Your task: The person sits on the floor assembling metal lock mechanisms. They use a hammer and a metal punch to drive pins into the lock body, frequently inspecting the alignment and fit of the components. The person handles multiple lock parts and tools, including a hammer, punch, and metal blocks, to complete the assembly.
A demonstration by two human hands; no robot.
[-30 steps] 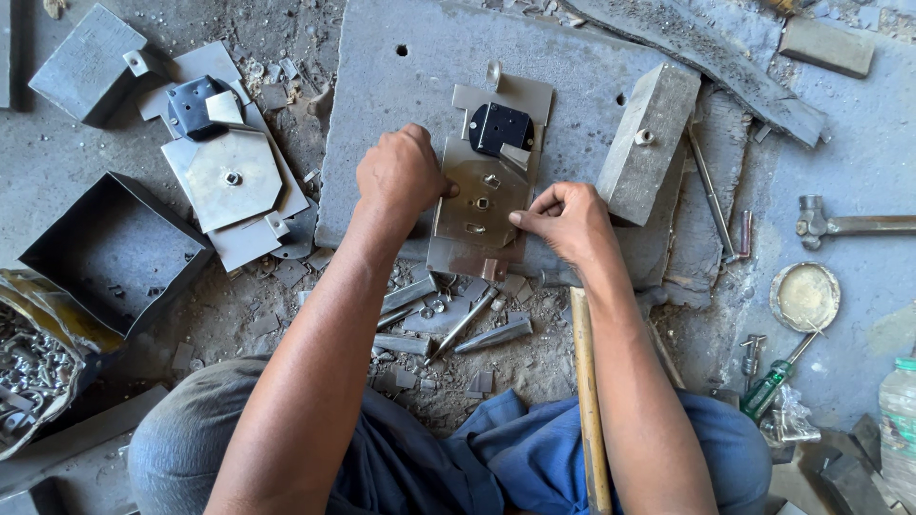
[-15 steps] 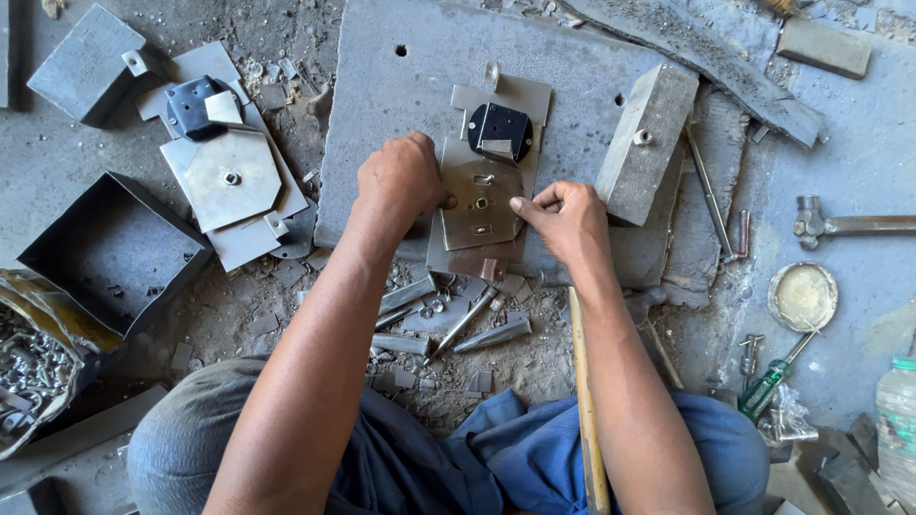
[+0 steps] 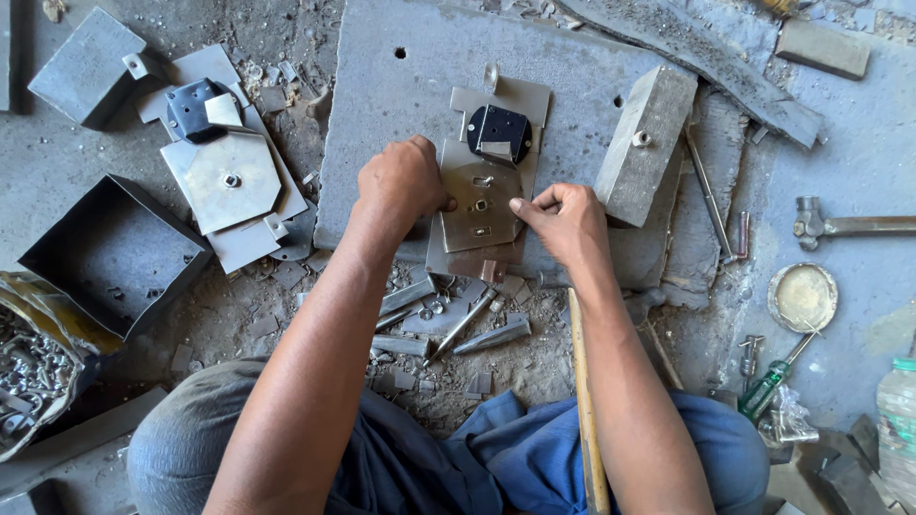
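Wooden handle (image 3: 584, 401) upright between knees | loose bolts and metal bits (image 3: 448, 319) on floor | left hand (image 3: 405, 181) curled, fingers pressing left edge of metal plate (image 3: 480, 205) | right hand (image 3: 563, 221) pinching plate's right edge | plate lies on grey slab (image 3: 401, 124), black round part (image 3: 499, 132) just beyond | metal block (image 3: 644, 143) right

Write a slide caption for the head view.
Left hand and right hand steady a small slotted metal plate on a grey slab.

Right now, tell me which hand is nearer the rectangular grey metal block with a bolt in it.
Right. The right hand lies just left of the rectangular grey metal block, almost beside it. The left hand sits farther left, across the small holed metal plate.
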